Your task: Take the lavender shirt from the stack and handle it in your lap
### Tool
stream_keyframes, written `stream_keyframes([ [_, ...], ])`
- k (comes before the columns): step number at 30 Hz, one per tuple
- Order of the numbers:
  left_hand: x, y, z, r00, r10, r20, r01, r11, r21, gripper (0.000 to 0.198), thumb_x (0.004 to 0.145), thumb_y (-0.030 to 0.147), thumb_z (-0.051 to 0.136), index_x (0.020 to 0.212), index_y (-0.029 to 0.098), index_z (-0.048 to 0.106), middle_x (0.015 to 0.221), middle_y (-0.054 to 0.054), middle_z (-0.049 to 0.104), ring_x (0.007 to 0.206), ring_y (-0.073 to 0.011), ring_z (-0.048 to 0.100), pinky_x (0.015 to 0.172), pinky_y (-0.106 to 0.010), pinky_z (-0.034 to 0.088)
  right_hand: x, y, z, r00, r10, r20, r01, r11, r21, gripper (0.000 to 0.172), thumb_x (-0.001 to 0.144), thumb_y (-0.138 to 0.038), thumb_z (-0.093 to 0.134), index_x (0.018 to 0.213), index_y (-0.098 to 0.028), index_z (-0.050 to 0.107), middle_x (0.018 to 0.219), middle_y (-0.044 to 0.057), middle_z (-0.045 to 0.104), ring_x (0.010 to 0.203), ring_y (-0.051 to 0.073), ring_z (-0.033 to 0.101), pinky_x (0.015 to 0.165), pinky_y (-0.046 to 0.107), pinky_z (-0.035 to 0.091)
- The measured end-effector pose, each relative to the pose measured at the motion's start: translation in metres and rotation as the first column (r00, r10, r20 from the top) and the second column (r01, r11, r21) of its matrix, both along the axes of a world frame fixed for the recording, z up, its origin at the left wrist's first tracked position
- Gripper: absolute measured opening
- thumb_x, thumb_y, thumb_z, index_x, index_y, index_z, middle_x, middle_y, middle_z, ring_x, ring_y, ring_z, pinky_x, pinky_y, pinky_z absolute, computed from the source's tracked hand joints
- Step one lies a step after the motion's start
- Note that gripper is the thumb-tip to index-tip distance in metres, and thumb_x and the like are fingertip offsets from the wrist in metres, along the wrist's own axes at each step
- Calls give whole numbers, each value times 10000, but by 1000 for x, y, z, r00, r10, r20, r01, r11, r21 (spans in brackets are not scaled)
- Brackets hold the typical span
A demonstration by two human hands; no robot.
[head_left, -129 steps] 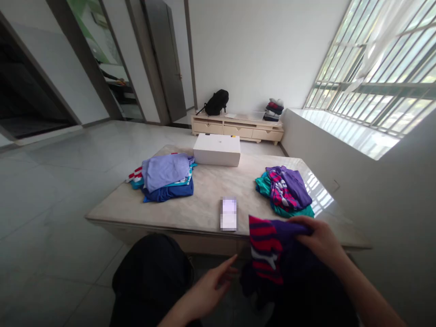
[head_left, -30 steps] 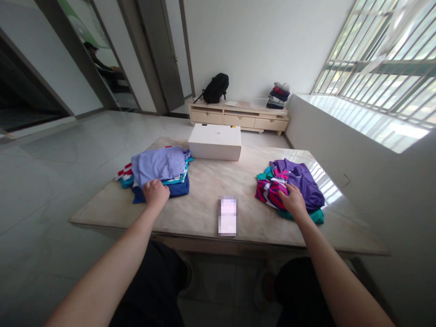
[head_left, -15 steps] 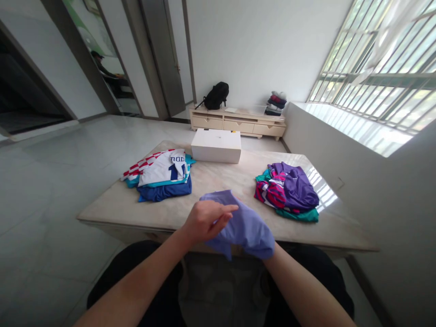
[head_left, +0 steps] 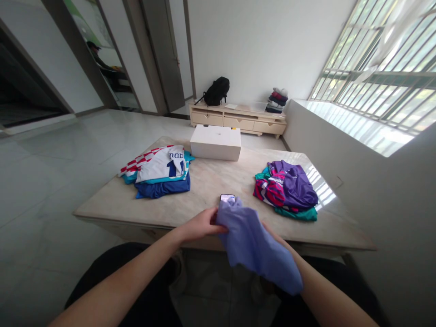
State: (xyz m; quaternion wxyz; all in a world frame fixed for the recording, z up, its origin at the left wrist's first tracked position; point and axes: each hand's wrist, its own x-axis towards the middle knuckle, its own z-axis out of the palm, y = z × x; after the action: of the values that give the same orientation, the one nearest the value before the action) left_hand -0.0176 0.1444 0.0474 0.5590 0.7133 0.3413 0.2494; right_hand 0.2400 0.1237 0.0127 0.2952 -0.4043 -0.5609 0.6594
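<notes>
The left hand (head_left: 200,225) is pinching the upper edge of a lavender garment (head_left: 254,245) at the near edge of the desk (head_left: 211,181), fingers clenched on the cloth. The right hand (head_left: 272,234) is lying mostly under the same garment, so I cannot tell its grip. A phone (head_left: 227,198) is peeking out just behind the cloth. On the left pile (head_left: 158,175), a white jersey is showing a blue "1" and partial letters. A white box (head_left: 215,142) is sitting behind.

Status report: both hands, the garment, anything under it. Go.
Left hand gripping lavender shirt at its top edge. Right hand mostly hidden under the shirt. Phone on table, partly covered by the shirt.
</notes>
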Motion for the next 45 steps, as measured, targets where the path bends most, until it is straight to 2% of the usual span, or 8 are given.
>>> stream_keyframes([
  [3, -8, -11, 3, 935, -161, -315, 198, 976, 89, 340, 810, 305, 804, 1104, 170, 699, 1048, -57, 784, 940, -278, 743, 788, -307, 570, -2, -16, -11, 959, 141, 246, -158, 986, 49, 334, 1006, -440, 515, 1145, -210, 713, 1019, 31, 752, 874, 216, 693, 774, 327, 562],
  [6, -12, -22, -3, 746, -173, -643, 419, 872, 252, 94, 915, 265, 693, 937, 200, 758, 898, -52, 793, 843, -274, 746, 752, -303, 524, -7, -31, -23, 797, 300, 525, -385, 921, 58, 214, 880, -284, 648, 1003, -158, 770, 923, 54, 770, 860, 245, 709, 800, 339, 537],
  [10, -5, -28, -17, 687, -219, -693, 497, 837, 228, 159, 959, 284, 647, 902, 237, 788, 901, -62, 804, 900, -289, 752, 806, -316, 512, -16, -44, -42, 459, 356, 814, -576, 817, -32, 101, 796, -80, 664, 763, -92, 758, 831, 148, 766, 852, 301, 729, 822, 428, 544],
  [14, 3, -19, -22, 675, -180, -715, 462, 859, 220, 213, 968, 315, 616, 1079, 245, 784, 1035, -107, 799, 962, -326, 744, 809, -355, 523, -26, -43, -46, 283, 320, 904, -647, 760, -66, 96, 903, -187, 692, 940, -117, 746, 954, 106, 778, 898, 237, 737, 836, 405, 575],
  [23, 11, -13, -33, 615, -388, -686, 549, 835, 20, 475, 780, 400, 816, 1234, 294, 721, 1067, -56, 787, 920, -301, 750, 776, -328, 560, -30, -31, -23, 444, 301, 844, -720, 681, 136, 402, 888, -235, 692, 1288, -270, 707, 1187, 99, 775, 1050, 292, 741, 878, 325, 534],
  [30, 40, -45, -42, 598, -176, -782, 320, 947, 31, 458, 706, 243, 846, 1147, 202, 728, 1081, -145, 770, 998, -419, 726, 883, -489, 558, -18, -6, -9, 510, 288, 811, -690, 699, 186, 322, 844, -137, 642, 1081, -284, 800, 1004, 34, 817, 934, 231, 754, 800, 268, 521],
  [36, 56, -53, -50, 706, -69, -704, 172, 982, 76, 419, 792, 305, 787, 1179, 177, 691, 1180, -177, 723, 1108, -421, 683, 951, -495, 527, -9, -7, -6, 513, 217, 831, -621, 762, 184, 332, 757, -75, 570, 932, -203, 822, 891, 101, 809, 832, 272, 738, 763, 333, 512],
  [45, 63, -63, -61, 916, -3, -401, -12, 999, -35, 592, 764, 377, 815, 1303, 225, 623, 1231, -65, 728, 1106, -276, 691, 917, -314, 525, 21, -4, 3, 706, 378, 599, -543, 832, 115, 317, 820, -260, 696, 1131, -227, 751, 883, -11, 743, 716, 137, 614, 635, 212, 432],
])
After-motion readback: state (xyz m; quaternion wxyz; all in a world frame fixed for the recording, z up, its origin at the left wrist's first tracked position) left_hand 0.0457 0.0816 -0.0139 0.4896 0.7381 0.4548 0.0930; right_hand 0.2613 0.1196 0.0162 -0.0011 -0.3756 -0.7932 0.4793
